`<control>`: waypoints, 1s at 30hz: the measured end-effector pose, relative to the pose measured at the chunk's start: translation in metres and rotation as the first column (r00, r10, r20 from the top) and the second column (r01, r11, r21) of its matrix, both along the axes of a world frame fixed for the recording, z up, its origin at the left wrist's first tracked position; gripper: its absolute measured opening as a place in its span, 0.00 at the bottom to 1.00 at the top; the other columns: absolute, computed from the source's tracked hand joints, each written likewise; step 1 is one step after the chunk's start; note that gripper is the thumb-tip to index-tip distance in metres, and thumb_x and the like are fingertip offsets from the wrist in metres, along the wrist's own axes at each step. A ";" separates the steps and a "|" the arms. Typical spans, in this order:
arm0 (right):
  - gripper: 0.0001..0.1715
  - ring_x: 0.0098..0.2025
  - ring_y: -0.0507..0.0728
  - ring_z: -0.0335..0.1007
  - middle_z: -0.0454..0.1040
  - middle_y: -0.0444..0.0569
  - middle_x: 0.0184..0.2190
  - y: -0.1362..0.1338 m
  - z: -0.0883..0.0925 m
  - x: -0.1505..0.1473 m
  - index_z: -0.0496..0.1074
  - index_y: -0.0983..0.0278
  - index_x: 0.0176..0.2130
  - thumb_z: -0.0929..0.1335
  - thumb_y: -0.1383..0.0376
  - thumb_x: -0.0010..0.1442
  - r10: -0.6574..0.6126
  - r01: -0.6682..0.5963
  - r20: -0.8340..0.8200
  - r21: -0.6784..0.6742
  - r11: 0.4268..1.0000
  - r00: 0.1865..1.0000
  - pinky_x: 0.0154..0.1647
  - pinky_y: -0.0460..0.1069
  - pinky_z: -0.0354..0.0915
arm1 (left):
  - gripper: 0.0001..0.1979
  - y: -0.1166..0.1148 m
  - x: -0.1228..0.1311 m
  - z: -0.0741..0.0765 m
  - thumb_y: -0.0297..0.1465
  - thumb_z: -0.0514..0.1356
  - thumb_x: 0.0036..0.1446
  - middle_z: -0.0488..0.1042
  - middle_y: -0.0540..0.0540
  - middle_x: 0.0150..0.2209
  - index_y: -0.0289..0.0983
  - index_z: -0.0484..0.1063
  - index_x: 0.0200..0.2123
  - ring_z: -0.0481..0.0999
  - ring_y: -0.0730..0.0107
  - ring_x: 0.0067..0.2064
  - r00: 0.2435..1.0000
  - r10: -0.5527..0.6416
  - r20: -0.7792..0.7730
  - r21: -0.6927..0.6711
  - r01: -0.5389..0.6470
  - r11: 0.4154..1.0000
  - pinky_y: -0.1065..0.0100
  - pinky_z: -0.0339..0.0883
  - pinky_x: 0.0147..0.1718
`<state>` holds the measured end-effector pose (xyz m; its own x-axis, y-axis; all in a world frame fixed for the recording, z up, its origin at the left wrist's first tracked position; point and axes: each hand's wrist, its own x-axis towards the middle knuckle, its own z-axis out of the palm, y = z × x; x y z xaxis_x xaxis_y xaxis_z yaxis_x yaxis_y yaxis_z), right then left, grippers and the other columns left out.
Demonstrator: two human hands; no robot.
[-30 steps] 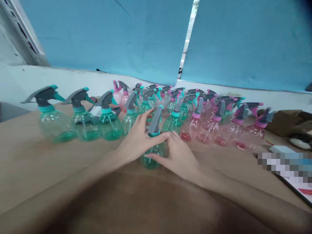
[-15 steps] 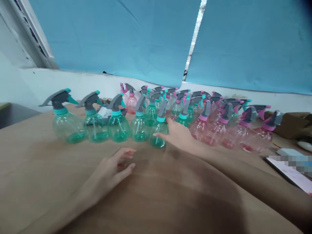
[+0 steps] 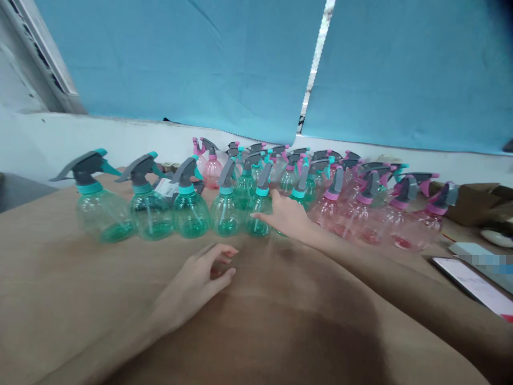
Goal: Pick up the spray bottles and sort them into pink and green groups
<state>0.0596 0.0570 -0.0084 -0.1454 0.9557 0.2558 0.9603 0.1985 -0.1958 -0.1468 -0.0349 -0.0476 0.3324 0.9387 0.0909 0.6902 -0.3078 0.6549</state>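
Note:
My right hand [image 3: 289, 215] is at a green spray bottle [image 3: 258, 223] in the front row. Its thumb lies across the bottle's side while the index finger reaches behind it; the other fingers are hidden. That bottle stands upright, with a turquoise collar and a grey trigger head. To its left, further green spray bottles [image 3: 191, 216] line up. Several pink spray bottles [image 3: 325, 211] continue the row on the right. My left hand [image 3: 208, 272] hovers over the table in front of the green bottles, fingers curled but apart, holding nothing.
More pink and green spray bottles [image 3: 212, 170] crowd behind the front row. On the right of the wooden table [image 3: 256, 342] lie a phone [image 3: 473, 283], a white box [image 3: 476, 256] and a white mouse-like object [image 3: 497, 237]. Brown cardboard [image 3: 476, 206] sits behind them.
The green bottle at my right hand has shifted back slightly, into line with its neighbours. My left hand has moved a little to the right. The view has shifted slightly.

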 end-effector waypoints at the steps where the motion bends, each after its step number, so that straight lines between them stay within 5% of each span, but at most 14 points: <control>1: 0.36 0.40 0.70 0.74 0.76 0.61 0.37 0.001 0.000 0.000 0.61 0.69 0.51 0.65 0.44 0.55 -0.004 0.004 0.001 0.000 1.000 1.000 0.33 0.55 0.66 | 0.11 0.002 0.002 0.001 0.36 0.54 0.58 0.74 0.47 0.46 0.43 0.66 0.44 0.75 0.62 0.46 1.000 -0.004 -0.001 -0.001 0.004 1.000 0.63 0.69 0.43; 11: 0.41 0.44 0.68 0.73 0.76 0.58 0.40 -0.014 0.002 0.011 0.58 0.68 0.57 0.65 0.44 0.56 0.058 -0.057 -0.065 0.013 0.998 0.996 0.38 0.56 0.66 | 0.11 0.013 0.018 0.008 0.35 0.54 0.58 0.75 0.46 0.46 0.40 0.67 0.44 0.75 0.62 0.46 0.999 -0.030 -0.021 -0.017 0.029 0.999 0.63 0.69 0.43; 15: 0.28 0.46 0.64 0.73 0.76 0.53 0.45 -0.034 0.003 0.043 0.65 0.62 0.52 0.65 0.49 0.59 0.142 -0.123 -0.142 0.130 0.984 0.980 0.42 0.55 0.66 | 0.11 0.020 0.025 0.010 0.36 0.55 0.57 0.75 0.45 0.45 0.41 0.68 0.43 0.76 0.62 0.44 0.999 -0.050 0.000 -0.020 0.050 0.999 0.62 0.70 0.42; 20: 0.18 0.38 0.61 0.75 0.77 0.49 0.40 -0.042 0.000 0.086 0.70 0.61 0.45 0.65 0.53 0.61 0.072 -0.039 -0.196 0.169 0.985 0.978 0.39 0.54 0.66 | 0.10 0.031 0.038 0.010 0.35 0.55 0.57 0.77 0.46 0.43 0.42 0.69 0.42 0.78 0.60 0.42 0.994 -0.085 0.068 0.003 0.085 0.996 0.61 0.72 0.40; 30: 0.42 0.53 0.68 0.67 0.68 0.61 0.54 -0.007 -0.015 0.079 0.55 0.69 0.59 0.65 0.45 0.56 -0.061 0.084 -0.281 0.071 0.994 0.958 0.45 0.57 0.65 | 0.08 0.031 0.076 0.027 0.33 0.55 0.57 0.77 0.46 0.42 0.41 0.70 0.39 0.77 0.61 0.43 0.993 -0.093 0.079 0.040 0.090 0.995 0.61 0.72 0.39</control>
